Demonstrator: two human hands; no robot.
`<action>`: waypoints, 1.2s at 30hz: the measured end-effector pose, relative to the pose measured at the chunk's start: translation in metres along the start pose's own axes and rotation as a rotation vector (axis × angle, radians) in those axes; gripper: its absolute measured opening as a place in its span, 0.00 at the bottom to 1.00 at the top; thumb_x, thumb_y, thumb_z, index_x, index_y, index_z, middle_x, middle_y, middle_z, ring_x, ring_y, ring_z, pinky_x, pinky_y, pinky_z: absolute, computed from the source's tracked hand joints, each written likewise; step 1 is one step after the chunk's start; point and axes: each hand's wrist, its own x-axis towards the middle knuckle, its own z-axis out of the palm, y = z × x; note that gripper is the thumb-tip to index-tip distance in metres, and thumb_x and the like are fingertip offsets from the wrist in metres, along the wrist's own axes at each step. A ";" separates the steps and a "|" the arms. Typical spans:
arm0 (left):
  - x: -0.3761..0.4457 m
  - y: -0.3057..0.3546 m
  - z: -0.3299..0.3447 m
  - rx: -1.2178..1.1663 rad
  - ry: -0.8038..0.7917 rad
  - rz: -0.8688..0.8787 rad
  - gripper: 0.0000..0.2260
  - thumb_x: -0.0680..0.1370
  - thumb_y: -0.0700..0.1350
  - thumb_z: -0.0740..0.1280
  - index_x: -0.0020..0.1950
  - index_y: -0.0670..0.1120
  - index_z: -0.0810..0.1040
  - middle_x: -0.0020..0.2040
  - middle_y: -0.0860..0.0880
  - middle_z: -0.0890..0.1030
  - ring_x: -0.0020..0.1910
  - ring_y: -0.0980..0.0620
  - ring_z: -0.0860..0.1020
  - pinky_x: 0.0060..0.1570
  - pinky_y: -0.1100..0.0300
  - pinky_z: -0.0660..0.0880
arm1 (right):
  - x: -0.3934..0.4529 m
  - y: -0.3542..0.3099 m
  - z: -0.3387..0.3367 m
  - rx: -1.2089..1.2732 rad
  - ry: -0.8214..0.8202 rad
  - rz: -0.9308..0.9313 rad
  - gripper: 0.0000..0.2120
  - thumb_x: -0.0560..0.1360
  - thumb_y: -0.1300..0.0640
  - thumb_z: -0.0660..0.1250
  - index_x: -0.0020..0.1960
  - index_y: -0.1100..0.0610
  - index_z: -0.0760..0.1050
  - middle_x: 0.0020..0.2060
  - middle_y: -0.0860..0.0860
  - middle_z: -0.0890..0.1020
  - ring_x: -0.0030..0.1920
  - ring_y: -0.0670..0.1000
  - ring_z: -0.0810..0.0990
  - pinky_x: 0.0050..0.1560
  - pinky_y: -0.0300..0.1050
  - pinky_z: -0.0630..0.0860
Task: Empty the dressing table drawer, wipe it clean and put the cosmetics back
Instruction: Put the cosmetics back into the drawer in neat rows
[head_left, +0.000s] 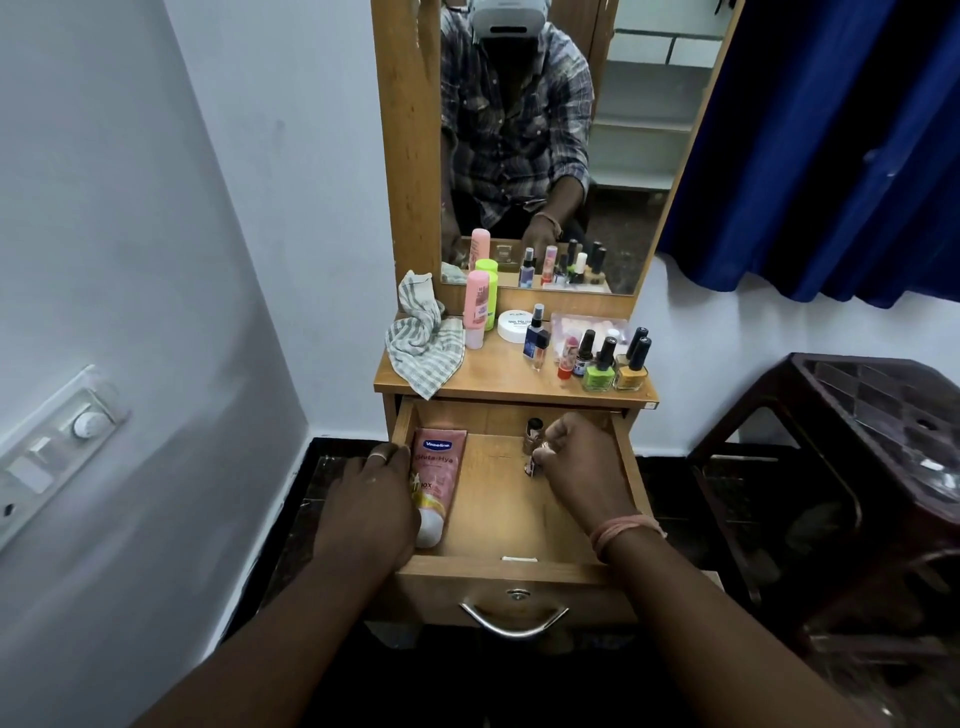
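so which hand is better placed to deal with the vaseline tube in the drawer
The left hand. It lies against the Vaseline tube at the left side of the drawer. The right hand is across the drawer, already pinching a small bottle.

blue curtain (831, 156) upper right | dark stool (857, 467) right | wall switchboard (57, 441) left

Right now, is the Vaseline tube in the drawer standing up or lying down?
Lying down. The Vaseline tube lies flat along the left wall of the open drawer, white cap toward the front, the left hand on it.
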 end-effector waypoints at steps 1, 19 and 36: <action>0.000 0.000 0.000 -0.004 0.004 -0.002 0.26 0.75 0.46 0.67 0.74 0.51 0.70 0.71 0.50 0.74 0.63 0.45 0.73 0.60 0.52 0.74 | 0.003 0.003 0.004 -0.027 -0.011 0.002 0.09 0.74 0.62 0.73 0.45 0.52 0.75 0.41 0.47 0.81 0.41 0.45 0.79 0.35 0.36 0.68; 0.000 -0.004 0.004 -0.059 0.024 0.012 0.23 0.75 0.46 0.66 0.70 0.50 0.74 0.70 0.50 0.74 0.63 0.46 0.74 0.59 0.52 0.76 | 0.020 0.009 0.029 -0.257 -0.008 -0.126 0.08 0.75 0.60 0.73 0.47 0.51 0.74 0.42 0.49 0.82 0.43 0.50 0.81 0.41 0.46 0.78; 0.000 -0.006 0.004 -0.069 0.013 0.021 0.21 0.73 0.44 0.65 0.67 0.49 0.75 0.68 0.48 0.76 0.61 0.45 0.74 0.59 0.51 0.76 | 0.016 0.014 0.035 -0.273 -0.002 -0.102 0.10 0.74 0.57 0.74 0.53 0.52 0.77 0.47 0.49 0.84 0.48 0.51 0.83 0.47 0.46 0.80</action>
